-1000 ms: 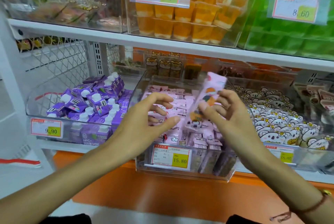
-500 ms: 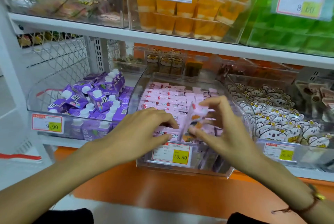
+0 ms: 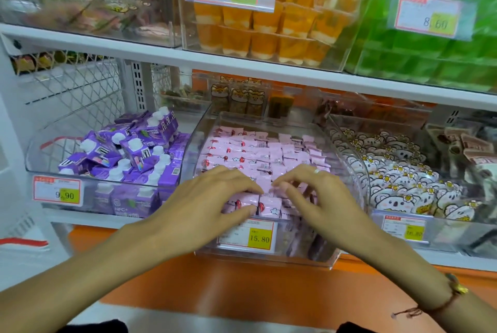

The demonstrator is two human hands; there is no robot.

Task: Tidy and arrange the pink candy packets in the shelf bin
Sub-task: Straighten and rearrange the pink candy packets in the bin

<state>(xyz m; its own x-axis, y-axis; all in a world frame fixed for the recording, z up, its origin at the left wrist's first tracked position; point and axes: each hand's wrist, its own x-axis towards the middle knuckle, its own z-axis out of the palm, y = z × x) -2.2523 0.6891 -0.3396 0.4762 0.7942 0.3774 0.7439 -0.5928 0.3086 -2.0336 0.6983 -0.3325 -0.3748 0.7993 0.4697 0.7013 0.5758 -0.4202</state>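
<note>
A clear shelf bin (image 3: 348, 155) on the lower shelf holds several pink candy packets (image 3: 258, 152) lying in rows. Both of my hands are inside its front part. My left hand (image 3: 212, 198) lies over the front row, with fingers on top and the thumb along the front, pinching a few packets (image 3: 243, 201). My right hand (image 3: 320, 198) is beside it with fingers curled down, its fingertips gripping a pink packet (image 3: 267, 188) that is set among the others. The packets under both palms are hidden.
A bin of purple drink cartons (image 3: 129, 152) stands to the left and a bin of koala-print packets (image 3: 398, 179) to the right. The upper shelf (image 3: 242, 62) overhangs close above, carrying orange jelly cups (image 3: 269, 29) and green packs (image 3: 430, 50). A 15.80 price tag (image 3: 247, 234) is on the bin front.
My right hand has come down from holding a pink packet up above the bin and has lowered it into the front row. My left hand has moved forward onto the front packets.
</note>
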